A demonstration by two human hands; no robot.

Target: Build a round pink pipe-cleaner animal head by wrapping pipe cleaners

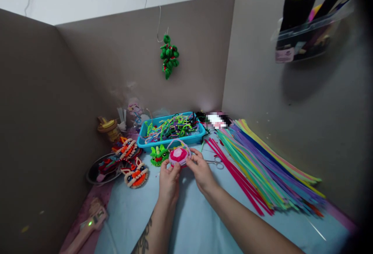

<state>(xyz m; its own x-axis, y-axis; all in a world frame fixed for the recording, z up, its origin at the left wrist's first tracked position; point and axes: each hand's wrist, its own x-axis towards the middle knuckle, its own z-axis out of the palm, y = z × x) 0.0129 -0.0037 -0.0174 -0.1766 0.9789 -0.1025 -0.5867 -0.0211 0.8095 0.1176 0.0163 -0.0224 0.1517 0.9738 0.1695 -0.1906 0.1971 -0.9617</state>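
**Pink disc, held in both hands over desk**

Item in hand: pink disc (pixel 179 156) of wound fuzzy stems, darker at the middle, with a lilac loop (pixel 177 141) arching over its top. It is held just above the desk (pixel 192 215), at 12 o'clock from the wrists. The left hand (pixel 169 178) has its fingers pinched on the disc's 8 o'clock edge. The right hand (pixel 202 172) has its fingers pinched on the 4 o'clock edge.

Step, as judged: shaping or fastening the loop onto the disc. Further winding would call for one hand to hold the disc steady while the other leads the loop end.

Around the disc:
- Scissors (pixel 216 163) at 3 o'clock.
- Stems (pixel 262 160), many colours, fanned beyond the scissors.
- Blue tray (pixel 145 142) of offcuts at 12 o'clock.
- Green figure (pixel 159 155) at 9 o'clock.
- Orange masks (pixel 135 174) at 8 o'clock.
- Glue gun (pixel 87 227) at 7 o'clock.

Surface: pale blue cloth. Room: a booth of brown card walls (pixel 116 71), with a green ornament (pixel 169 56) hung on a wire.
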